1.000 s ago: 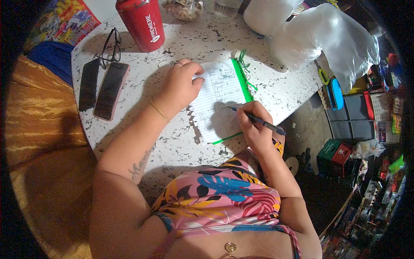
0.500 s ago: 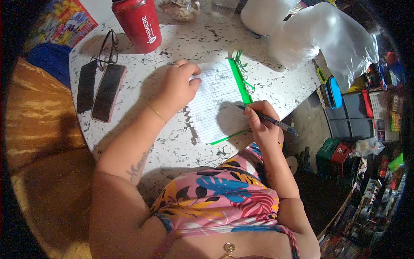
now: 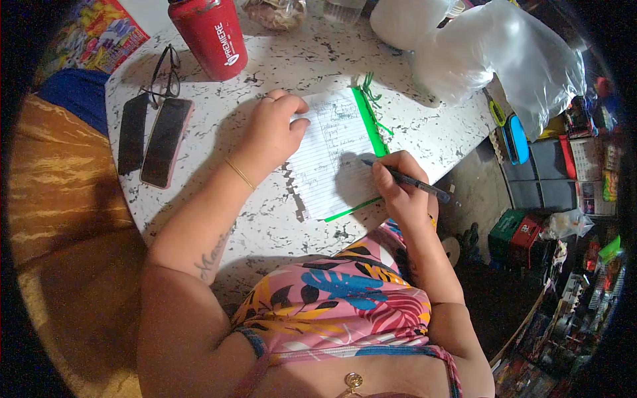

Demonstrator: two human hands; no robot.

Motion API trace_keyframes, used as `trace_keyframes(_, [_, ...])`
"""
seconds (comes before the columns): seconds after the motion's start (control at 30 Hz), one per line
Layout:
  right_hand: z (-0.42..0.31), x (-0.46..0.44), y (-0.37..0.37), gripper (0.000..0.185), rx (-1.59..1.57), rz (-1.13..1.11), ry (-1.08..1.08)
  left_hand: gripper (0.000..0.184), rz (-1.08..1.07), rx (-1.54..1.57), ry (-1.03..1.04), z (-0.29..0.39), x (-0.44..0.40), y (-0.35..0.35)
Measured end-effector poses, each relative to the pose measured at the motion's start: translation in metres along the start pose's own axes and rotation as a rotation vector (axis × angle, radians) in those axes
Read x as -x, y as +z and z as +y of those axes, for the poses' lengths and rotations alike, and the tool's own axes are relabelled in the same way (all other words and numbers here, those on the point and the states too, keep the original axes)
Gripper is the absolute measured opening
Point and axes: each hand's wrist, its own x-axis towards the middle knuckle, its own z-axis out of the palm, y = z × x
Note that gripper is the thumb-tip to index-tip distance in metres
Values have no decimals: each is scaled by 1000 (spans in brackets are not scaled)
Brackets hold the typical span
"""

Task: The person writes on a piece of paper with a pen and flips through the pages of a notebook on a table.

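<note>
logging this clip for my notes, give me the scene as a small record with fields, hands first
left hand: at the paper's upper left edge, fingers curled
right hand: holding a dark pen, tip at the paper
paper: lined, partly handwritten, ragged left edge, green along right edge
surface: white table with dark flecks
left side: eyeglasses, phone, dark flat item
far side: red tumbler marked PREMIERE

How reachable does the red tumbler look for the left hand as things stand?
Probably yes: the left hand rests at the edge of the notebook with nothing visible in its grasp, and only bare tabletop shows between it and the red tumbler.
</note>
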Motion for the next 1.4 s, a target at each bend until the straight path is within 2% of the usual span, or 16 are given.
trace_keyframes(0.7, [1,2,-4,8,3,-29,28,14,-31,-55,19,2,0,-2])
trace_keyframes(0.8, [-5,3,0,8,-18,122,-33,17,-44,-134,34,1,1,-5])
trace_keyframes(0.87, [-18,5,-2,10,-89,269,50,17,-32,-139,36,1,1,-4])
trace_keyframes(1.0, [-8,1,-8,12,-640,445,119,20,-21,-139,-1,5,2,-7])
trace_keyframes(1.1, [-8,4,-14,15,-289,298,4,22,-4,-131,2,7,3,-7])
trace_keyframes(1.13, [-13,6,-13,16,-271,213,3,23,1,-126,11,5,3,-6])
trace_keyframes(1.23, [-29,4,-3,14,54,-14,-76,26,8,-93,21,-3,3,2])
trace_keyframes(1.33, [-21,1,11,10,73,-117,3,28,-7,-121,34,-1,4,-1])
trace_keyframes(1.4, [-13,0,17,8,-28,-140,5,29,-29,-154,22,3,4,-6])
